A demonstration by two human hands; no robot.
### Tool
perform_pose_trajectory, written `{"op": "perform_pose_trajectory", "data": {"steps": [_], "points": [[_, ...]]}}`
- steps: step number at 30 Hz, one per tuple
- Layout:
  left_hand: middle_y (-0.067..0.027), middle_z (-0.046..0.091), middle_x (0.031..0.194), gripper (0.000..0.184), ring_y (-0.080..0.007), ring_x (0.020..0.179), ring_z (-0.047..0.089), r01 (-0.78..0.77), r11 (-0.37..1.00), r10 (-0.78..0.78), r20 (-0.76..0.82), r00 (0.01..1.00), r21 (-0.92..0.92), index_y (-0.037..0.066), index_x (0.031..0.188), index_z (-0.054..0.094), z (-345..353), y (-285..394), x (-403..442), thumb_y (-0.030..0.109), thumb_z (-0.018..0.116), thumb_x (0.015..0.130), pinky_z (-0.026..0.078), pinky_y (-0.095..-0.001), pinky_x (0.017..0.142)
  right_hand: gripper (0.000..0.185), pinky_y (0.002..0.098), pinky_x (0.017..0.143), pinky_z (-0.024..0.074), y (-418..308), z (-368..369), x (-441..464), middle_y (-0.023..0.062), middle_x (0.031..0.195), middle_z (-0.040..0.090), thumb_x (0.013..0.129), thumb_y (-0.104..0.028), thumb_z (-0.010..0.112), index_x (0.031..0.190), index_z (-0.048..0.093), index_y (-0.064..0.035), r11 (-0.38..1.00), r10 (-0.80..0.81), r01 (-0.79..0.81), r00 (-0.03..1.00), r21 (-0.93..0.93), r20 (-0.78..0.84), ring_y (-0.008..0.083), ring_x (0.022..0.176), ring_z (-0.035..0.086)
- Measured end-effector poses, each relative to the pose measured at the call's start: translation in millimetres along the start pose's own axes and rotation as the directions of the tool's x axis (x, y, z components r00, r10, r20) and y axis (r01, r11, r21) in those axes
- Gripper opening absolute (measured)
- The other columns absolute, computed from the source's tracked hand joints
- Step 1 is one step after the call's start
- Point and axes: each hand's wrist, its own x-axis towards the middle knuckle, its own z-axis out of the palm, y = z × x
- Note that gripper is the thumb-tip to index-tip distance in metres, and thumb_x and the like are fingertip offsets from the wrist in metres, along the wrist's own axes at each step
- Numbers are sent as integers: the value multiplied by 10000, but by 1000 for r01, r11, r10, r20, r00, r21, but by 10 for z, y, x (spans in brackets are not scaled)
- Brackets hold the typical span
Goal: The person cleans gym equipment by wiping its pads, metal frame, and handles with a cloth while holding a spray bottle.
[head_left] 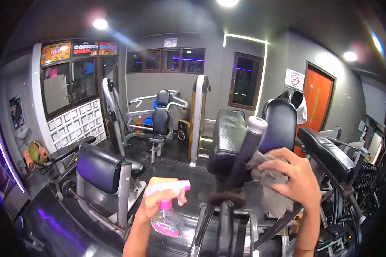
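My left hand is closed around the neck of a clear spray bottle with a pink nozzle and a pink label. The nozzle points to the right, toward the gym machine in front of me. My right hand grips a crumpled grey cloth. That cloth lies against or right beside a dark padded handle with a white end cap; I cannot tell if they touch. Behind the handle are a black seat pad and an upright black backrest.
A machine with a black pad stands at the left. Another padded bench is close on the right, near a dumbbell rack. Farther back are a seated machine, a speaker and an orange door.
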Motion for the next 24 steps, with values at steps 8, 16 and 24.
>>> {"op": "perform_pose_trajectory", "data": {"steps": [8, 16, 24], "points": [[-137, 653, 754, 304, -187, 515, 600, 125, 986, -93, -259, 961, 111, -74, 831, 640, 584, 132, 22, 224, 584, 854, 462, -282, 489, 512, 348, 762, 583, 282, 1028, -431, 41, 1149, 653, 611, -20, 773, 1102, 682, -130, 997, -77, 70, 957, -36, -279, 230, 941, 675], [-117, 661, 755, 347, -156, 503, 581, 107, 955, -16, -309, 951, 278, -69, 849, 660, 738, 231, 94, 273, 607, 814, 455, -273, 476, 490, 309, 765, 577, 473, 716, -402, 45, 1115, 705, 630, -116, 814, 1105, 717, -182, 896, -137, 244, 946, 370, -293, 219, 930, 705], [-123, 657, 743, 370, -167, 500, 589, 53, 948, 60, -341, 938, 313, -74, 800, 655, 822, 208, 116, 293, 606, 796, 457, -272, 469, 542, 341, 746, 595, 250, 395, 390, 65, 1250, 626, 610, -45, 749, 1135, 672, -156, 944, -327, 323, 881, -71, -342, 251, 973, 677]]}}
